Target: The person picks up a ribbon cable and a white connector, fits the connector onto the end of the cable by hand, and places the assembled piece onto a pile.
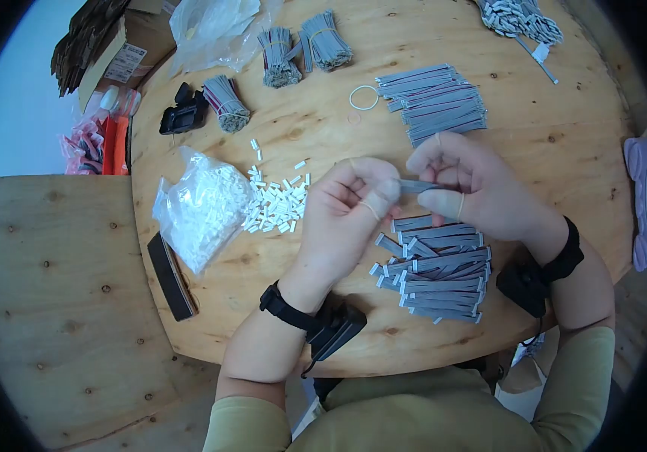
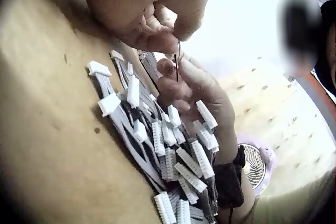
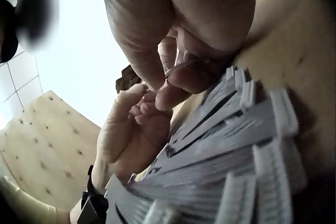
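Both hands meet above the table, holding one short grey flat cable between them. The left hand pinches its left end between thumb and fingertips; whatever is at that end is hidden by the fingers. At the other end, the right hand pinches the cable with thumb and fingers. Below the hands lies a pile of grey cables with white connectors, seen close up in the left wrist view, where the connectors show rows of slots.
Loose white connectors lie beside a clear bag of them. Farther back are a flat stack of grey cables, banded bundles, a black case and a cardboard box. A dark oblong object lies at the left edge.
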{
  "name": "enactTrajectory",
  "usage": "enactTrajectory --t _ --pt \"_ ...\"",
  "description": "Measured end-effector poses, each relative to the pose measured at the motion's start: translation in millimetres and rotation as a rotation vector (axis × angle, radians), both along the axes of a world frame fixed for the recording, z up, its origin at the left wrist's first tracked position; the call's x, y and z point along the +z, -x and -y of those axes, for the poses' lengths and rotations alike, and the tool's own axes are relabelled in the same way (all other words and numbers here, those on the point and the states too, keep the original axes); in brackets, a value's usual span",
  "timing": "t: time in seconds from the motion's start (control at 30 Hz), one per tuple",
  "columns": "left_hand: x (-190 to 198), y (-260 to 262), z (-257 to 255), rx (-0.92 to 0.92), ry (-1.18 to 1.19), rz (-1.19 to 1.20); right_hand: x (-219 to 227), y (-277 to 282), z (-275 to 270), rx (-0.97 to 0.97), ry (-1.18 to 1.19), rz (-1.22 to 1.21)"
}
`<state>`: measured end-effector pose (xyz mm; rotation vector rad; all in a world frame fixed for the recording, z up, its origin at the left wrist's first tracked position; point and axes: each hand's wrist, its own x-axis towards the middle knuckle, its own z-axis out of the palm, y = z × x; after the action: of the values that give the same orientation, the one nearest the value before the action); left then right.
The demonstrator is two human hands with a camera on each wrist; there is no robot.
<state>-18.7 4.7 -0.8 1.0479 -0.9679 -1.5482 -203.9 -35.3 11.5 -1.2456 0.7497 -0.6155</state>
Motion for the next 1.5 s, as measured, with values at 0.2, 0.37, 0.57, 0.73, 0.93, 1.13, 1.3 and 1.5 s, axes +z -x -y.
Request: enactTrajectory --t 0.2,0.37,0.57,0.73,0.93,1.13,1.3,1.5 --pt "4 3 -1 0.029 0.019 0.081 7 5 11 -0.215 -0.203 0.165" --pt "2 7 -6 -0.170 0.166 0.290 4 -2 7 -0.260 -0.176 0.350" --pt "-1 12 -4 -0.109 0.234 0.271 5 0 4 -0.147 -0.035 0.185" --pt "6 6 0 0.026 0.039 0.155 13 -1 2 -0.098 -0.047 0.013" --pt "5 4 1 -0.044 0.031 0.079 6 -1 2 -0.037 -0.011 -0.095" --pt "4 2 2 -0.096 -0.020 0.044 6 0 1 -0.038 0.028 -0.070" --pt "4 2 2 -0.124 -0.069 -0.023 5 0 1 -0.016 0.024 -0.042" --pt "5 -1 2 -0.190 -0.134 -0.177 7 -2 -1 0.005 -0.016 0.014"
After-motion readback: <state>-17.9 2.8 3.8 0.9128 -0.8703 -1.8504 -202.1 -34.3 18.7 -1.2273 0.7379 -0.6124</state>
